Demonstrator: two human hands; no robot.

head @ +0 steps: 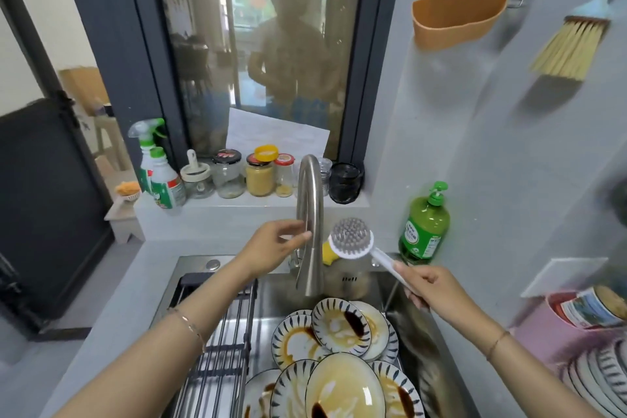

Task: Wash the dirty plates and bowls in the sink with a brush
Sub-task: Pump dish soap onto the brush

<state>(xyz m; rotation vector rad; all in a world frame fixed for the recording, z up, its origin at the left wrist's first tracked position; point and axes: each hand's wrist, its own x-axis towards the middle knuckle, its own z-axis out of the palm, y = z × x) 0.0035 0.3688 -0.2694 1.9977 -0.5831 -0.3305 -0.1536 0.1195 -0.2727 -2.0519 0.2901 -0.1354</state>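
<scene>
Head view: right hand [428, 286] grip is holding dish brush [354, 240] aloft; left hand [273, 248] grip wide, reaching for faucet [310, 210]. Water striking tilted sauce-smeared plates [339, 326] risks splashing beyond sink [412, 327]

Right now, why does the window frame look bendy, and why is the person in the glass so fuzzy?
Head view: the wide-angle lens bows the window frame and walls near the edges; the glass gives only a dim, hazy reflection; the left hand at the faucet is slightly smeared; the brush and plates look sharp.
</scene>
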